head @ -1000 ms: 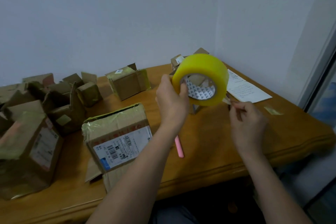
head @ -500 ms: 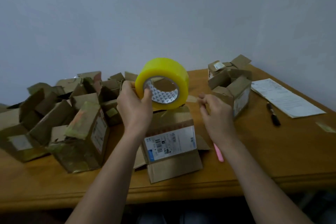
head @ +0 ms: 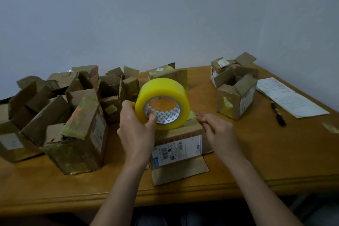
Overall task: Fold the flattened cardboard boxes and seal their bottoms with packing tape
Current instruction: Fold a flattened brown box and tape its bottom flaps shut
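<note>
Gripping the tape roll (head: 163, 103) in the left hand (head: 137, 132), thumb through the core, just above the box (head: 178, 145). Pressing right hand (head: 216, 130) fingertips, loosely bent, on the box's right top edge, beside the roll.

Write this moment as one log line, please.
left hand: grips tape roll | right hand: on box top edge | stage: taping

Glossy yellow plastic tape roll (head: 163, 103), matt creased cardboard box (head: 178, 145), smooth varnished wooden table (head: 266, 156).
</note>
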`<state>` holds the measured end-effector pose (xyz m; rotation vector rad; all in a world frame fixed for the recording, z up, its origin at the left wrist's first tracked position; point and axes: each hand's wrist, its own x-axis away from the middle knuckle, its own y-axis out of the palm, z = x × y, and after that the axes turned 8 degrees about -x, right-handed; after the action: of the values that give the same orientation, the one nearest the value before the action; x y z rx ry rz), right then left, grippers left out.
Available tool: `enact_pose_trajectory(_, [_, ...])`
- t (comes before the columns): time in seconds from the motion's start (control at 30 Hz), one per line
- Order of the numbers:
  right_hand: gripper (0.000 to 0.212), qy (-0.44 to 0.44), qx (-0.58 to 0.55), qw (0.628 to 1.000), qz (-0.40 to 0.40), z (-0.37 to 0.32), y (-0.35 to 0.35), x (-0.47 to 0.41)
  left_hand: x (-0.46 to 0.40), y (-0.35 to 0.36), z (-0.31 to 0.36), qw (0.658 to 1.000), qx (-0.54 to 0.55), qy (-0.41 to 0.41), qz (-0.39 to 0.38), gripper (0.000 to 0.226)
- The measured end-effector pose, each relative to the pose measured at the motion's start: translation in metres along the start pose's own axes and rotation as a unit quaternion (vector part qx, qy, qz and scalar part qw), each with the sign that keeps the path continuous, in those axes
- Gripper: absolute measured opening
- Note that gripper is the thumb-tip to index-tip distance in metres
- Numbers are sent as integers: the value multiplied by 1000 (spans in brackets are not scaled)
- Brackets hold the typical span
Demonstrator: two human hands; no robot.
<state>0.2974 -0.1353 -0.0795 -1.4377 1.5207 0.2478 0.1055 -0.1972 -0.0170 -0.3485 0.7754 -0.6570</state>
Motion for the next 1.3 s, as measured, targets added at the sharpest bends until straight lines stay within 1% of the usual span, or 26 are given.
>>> enact_pose_trajectory(0.1, [26, 16, -68, 998, 3, 1, -6, 2, 2, 0, -1, 1000, -12, 11, -26, 28])
enact_pose_trajectory(0.13, [29, 45, -103, 994, -4, 1, -10, 3, 2, 0, -1, 999, -18, 11, -33, 27])
enact_pose_trajectory(0.2, [32, 146, -187, 971, -11, -2, -20, 6, 2, 0, -2, 999, -22, 6, -42, 26])
enact_pose_trajectory(0.23, [30, 201, -237, 950, -3, -3, -24, 5, 1, 0, -3, 999, -21, 4, -45, 26])
enact_pose_trajectory(0.3, [25, 304, -325, 896, 8, -6, -24, 2, 2, 0, -4, 999, -19, 3, -48, 26])
enact_pose_trajectory(0.37, [27, 392, -358, 848, 7, -11, -19, -6, 2, 0, -3, 998, -21, 1, -52, 26])
enact_pose_trajectory(0.43, [32, 462, -372, 805, 9, -15, -15, -14, 3, 0, -2, 998, -22, -3, -58, 27])
enact_pose_trajectory(0.53, [30, 521, -391, 759, 3, -18, -13, -24, 4, -1, -2, 998, -21, -3, -58, 28])
enact_pose_trajectory(0.6, [25, 525, -409, 746, -8, -19, -13, -24, 4, 0, -2, 998, -23, -7, -62, 27])
enact_pose_trajectory(0.67, [21, 511, -425, 747, 8, -17, -14, -22, 4, 0, -2, 998, -25, -6, -60, 27])
enact_pose_trajectory(0.73, [22, 493, -446, 746, 45, -14, -17, -20, 3, 0, -3, 998, -24, -5, -59, 27])
enact_pose_trajectory(0.8, [25, 477, -442, 758, 59, -11, -18, -18, 2, 0, -3, 998, -21, -6, -59, 26])
enact_pose_trajectory(0.87, [26, 476, -413, 775, 42, -10, -14, -15, 2, 1, -4, 998, -21, -2, -58, 25])
enact_pose_trajectory(0.97, [16, 494, -402, 770, 20, -15, -3, -11, 1, 1, -4, 998, -22, 2, -57, 26])
enact_pose_trajectory(1.0, [14, 494, -395, 774, 18, -16, -1, -11, 1, 1, -4, 998, -24, 2, -57, 25])
enact_pose_trajectory(1.07, [12, 480, -335, 811, 3, -16, 0, -11, 1, 1, -4, 998, -27, 2, -56, 25])
enact_pose_trajectory(1.13, [19, 458, -261, 850, -20, -15, -5, -13, 1, 2, -4, 998, -25, -2, -58, 25])
enact_pose_trajectory(1.2, [29, 429, -225, 875, -8, -16, -11, -13, 2, 2, -4, 998, -23, -3, -59, 25])
enact_pose_trajectory(1.27, [23, 392, -211, 895, 8, -18, -11, -12, 2, 1, -5, 998, -18, 6, -58, 26])
enact_pose_trajectory(1.3, [20, 389, -211, 897, 4, -19, -8, -10, 2, 1, -5, 998, -16, 10, -57, 26])
